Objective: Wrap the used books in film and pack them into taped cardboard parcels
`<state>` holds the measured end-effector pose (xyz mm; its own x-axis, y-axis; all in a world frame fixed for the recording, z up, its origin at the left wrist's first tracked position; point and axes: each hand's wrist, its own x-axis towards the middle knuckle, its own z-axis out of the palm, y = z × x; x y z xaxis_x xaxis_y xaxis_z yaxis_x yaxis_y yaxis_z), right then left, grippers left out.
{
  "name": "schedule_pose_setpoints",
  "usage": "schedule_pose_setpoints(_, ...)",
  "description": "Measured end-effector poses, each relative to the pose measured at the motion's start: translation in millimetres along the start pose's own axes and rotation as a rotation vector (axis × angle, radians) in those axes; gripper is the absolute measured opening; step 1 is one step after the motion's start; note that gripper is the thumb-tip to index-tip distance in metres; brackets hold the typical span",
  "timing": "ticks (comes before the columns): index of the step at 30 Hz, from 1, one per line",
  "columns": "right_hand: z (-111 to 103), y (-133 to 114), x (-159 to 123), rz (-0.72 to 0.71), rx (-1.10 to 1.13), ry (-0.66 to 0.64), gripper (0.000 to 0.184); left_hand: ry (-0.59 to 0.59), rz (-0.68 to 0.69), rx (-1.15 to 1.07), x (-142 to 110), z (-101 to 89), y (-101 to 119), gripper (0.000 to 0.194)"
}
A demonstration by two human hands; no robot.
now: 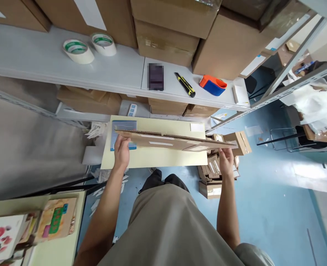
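Note:
A flattened cardboard box (177, 143) is held up nearly edge-on over the pale yellow table (158, 159). My left hand (121, 151) pinches its left end, thumb on the near side. At the other end, my right hand (226, 159) grips the lower right corner between thumb and fingers. White strips, perhaps labels or tape, show on the cardboard. Behind its left end lies a blue-and-grey printed sheet or booklet (123, 126) on the table. A small white paper (197, 127) rests near the table's back right.
On the grey shelf (119, 74) ahead are two tape rolls (78, 51), a dark pixelated object (155, 77), a yellow-black utility knife (185, 85) and an orange-blue tape dispenser (212, 85). Cartons (213, 166) are piled right of the table. Books (5, 232) lie on a side table at left.

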<state>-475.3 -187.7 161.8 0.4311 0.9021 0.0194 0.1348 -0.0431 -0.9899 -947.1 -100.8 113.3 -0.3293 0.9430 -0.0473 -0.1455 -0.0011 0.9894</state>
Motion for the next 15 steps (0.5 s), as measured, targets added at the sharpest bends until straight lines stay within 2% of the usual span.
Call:
schedule_pose_setpoints(3, -5, 15, 9, 0.063, 0.076, -0.045, 0.033, 0.001, 0.002, -0.083, 6, 5.3, -7, 0.016)
schedule_pose_setpoints(5, -11, 28, 16, 0.119, 0.182, -0.081, 0.034, 0.037, -0.022, -0.099, 5, 8.7, -12, 0.024)
schedule_pose_setpoints(7, -13, 40, 25, 0.181, 0.266, -0.126, 0.045, 0.085, -0.092, -0.092, 5, 12.2, -18, 0.035)
schedule_pose_setpoints(10, -5, 55, 40, 0.263, 0.258, -0.172, 0.060, 0.141, -0.160, -0.066, 7, 17.4, -25, 0.042)
schedule_pose_setpoints(15, 17, 50, 62, 0.345, 0.231, -0.208, 0.075, 0.261, -0.100, -0.003, 10, 28.0, -23, 0.056)
